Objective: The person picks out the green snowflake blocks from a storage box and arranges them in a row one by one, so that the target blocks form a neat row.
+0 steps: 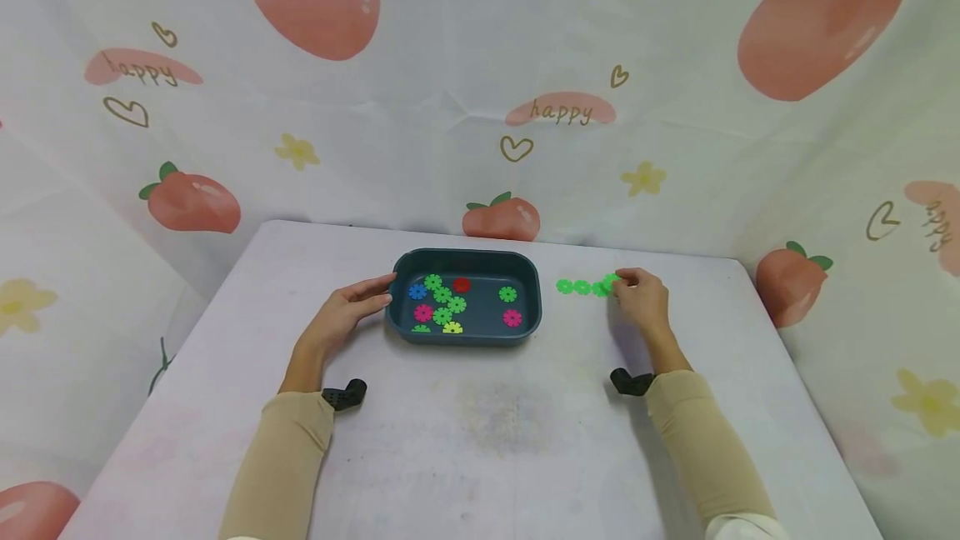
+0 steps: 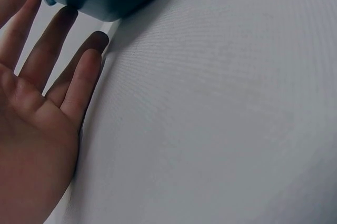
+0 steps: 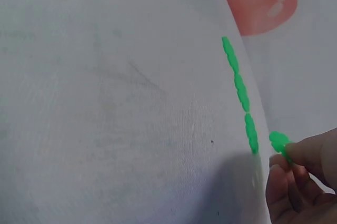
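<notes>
My left hand (image 1: 341, 315) rests its straight fingers against the left end of a dark teal tray (image 1: 465, 338); the left wrist view shows the fingertips (image 2: 67, 13) right at the tray's outer wall. Inside the tray lie green, pink, red, blue and yellow toothed plastic discs, such as the red disc (image 1: 461, 284). To the right of it, my right hand (image 1: 643, 298) pinches a green disc (image 3: 278, 140) between thumb and fingers, held just over the right end of a row of three green discs (image 1: 582, 287) on the table.
The white table (image 1: 420, 448) has its back edge close behind the tray and the row. A patterned cloth (image 1: 450, 107) hangs behind and at both sides. A black wrist device (image 1: 630, 382) sits at the right wrist, and another (image 1: 347, 395) at the left.
</notes>
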{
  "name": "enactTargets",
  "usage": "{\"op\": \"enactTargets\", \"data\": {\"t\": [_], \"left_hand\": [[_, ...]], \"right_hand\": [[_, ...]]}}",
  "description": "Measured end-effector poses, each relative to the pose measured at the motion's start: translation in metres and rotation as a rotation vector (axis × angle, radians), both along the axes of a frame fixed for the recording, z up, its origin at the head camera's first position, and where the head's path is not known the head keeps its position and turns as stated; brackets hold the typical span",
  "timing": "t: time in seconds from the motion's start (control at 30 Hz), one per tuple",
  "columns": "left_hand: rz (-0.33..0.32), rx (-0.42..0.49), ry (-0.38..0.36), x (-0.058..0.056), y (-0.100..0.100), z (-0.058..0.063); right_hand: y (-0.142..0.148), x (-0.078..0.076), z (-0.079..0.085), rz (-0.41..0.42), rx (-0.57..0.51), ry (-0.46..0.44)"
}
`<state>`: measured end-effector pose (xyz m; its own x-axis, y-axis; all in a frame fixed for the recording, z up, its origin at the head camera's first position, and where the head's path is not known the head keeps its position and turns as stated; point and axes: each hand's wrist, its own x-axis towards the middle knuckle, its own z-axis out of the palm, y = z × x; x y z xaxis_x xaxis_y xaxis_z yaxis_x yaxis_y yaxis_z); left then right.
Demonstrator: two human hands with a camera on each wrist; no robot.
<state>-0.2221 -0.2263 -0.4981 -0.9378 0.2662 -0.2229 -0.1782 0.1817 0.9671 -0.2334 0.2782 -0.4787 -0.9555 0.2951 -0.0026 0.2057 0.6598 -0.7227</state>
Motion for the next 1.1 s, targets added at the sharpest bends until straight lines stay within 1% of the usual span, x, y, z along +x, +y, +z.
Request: {"op": "enactTargets", "data": {"t": [0.17,0.43,0.63,0.77,0.83,0.97,1.03,1.1], "left_hand": [[0.003,0.001,-0.004,0.0004,-0.0001,0.0004],[0.007,-0.015,0.001,-0.0007,-0.0001,-0.0003],[0.011,-0.019,0.003,-0.0008,0.0000,-0.0012],[0.014,-0.021,0.004,-0.0002,0.0007,0.0003],[0.013,-0.019,0.002,0.0005,0.0007,0.0014],[0.017,-0.016,-0.002,0.0016,0.0007,0.0023],[0.020,-0.008,-0.006,0.0018,0.0011,0.0019],[0.017,-0.003,-0.008,0.0014,0.0018,0.0010]], "right_hand": [[0.0056,0.0008,-0.0013,-0.021,0.014,-0.019],[0.0095,0.0000,-0.0058,-0.027,0.057,-0.031],[0.0096,0.0003,-0.0062,0.001,0.081,-0.046],[0.0085,0.0010,-0.0059,0.026,0.120,-0.049],[0.0081,0.0012,-0.0055,0.050,0.154,-0.051],[0.0083,0.0017,-0.0047,0.095,0.259,-0.068],[0.0086,0.0021,-0.0045,0.104,0.307,-0.076],[0.0086,0.0035,-0.0037,0.108,0.332,-0.082]]}}
